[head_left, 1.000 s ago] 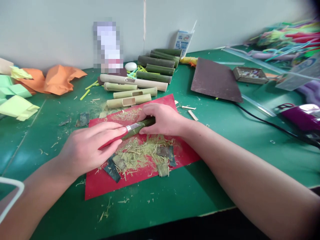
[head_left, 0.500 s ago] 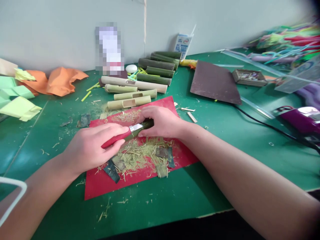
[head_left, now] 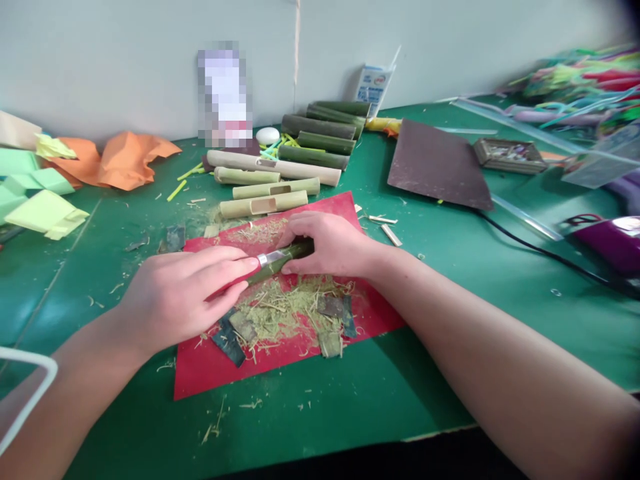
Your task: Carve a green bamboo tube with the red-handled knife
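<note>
My left hand (head_left: 183,293) is closed round a red-handled knife (head_left: 273,258), its blade lying against a dark green bamboo stick (head_left: 287,257). My right hand (head_left: 327,241) grips the far end of that stick and presses it down on a red mat (head_left: 287,347). A heap of pale green shavings (head_left: 280,310) and a few dark bark strips lie on the mat just below both hands.
Peeled pale bamboo tubes (head_left: 263,203) and dark green ones (head_left: 317,140) lie behind the mat. A brown sheet (head_left: 435,167), a black cable (head_left: 540,250) and a purple tool (head_left: 607,240) are to the right. Crumpled orange paper (head_left: 125,160) and green paper (head_left: 43,213) sit left.
The knife has slid a short way back and forth along the stick. Both hands stay in nearly the same place; the view has shifted slightly.
</note>
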